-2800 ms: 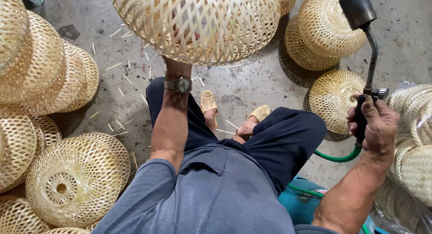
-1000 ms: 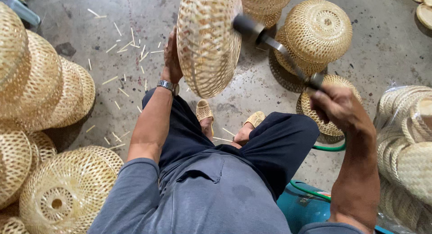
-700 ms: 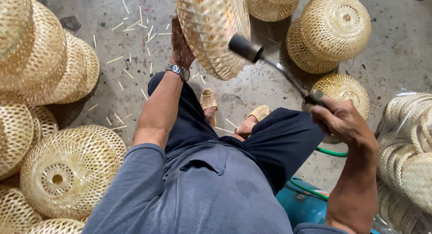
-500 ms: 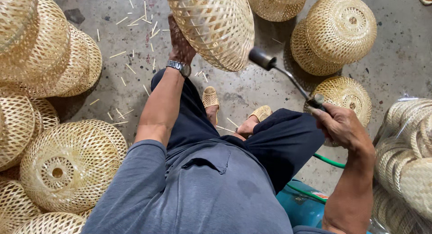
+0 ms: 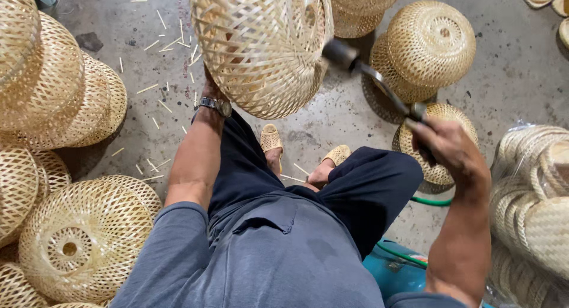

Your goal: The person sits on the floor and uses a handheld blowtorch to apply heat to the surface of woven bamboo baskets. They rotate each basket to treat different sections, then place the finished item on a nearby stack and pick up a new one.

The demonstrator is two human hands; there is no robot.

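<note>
A round woven bamboo basket point(image 5: 261, 47) is held up in front of me, above my knees. My left hand point(image 5: 214, 90) grips it from behind, mostly hidden by the weave; a metal watch point(image 5: 214, 106) shows on that wrist. My right hand point(image 5: 451, 148) is closed around the handle of a gas torch point(image 5: 372, 75). The torch's dark nozzle rests against the basket's right side. A green hose point(image 5: 431, 201) runs from under that hand.
Stacks of similar woven baskets point(image 5: 53, 100) line the left and a large one point(image 5: 83, 237) lies at lower left. More baskets point(image 5: 430, 44) sit at the top right and bagged ones point(image 5: 536, 189) at right. Bamboo slivers litter the concrete floor point(image 5: 154, 41). A teal container point(image 5: 397, 269) stands beside my right leg.
The basket has been turned and tilted in my left hand. My right hand brought the torch down from high at the right and swept its nozzle along the basket's side.
</note>
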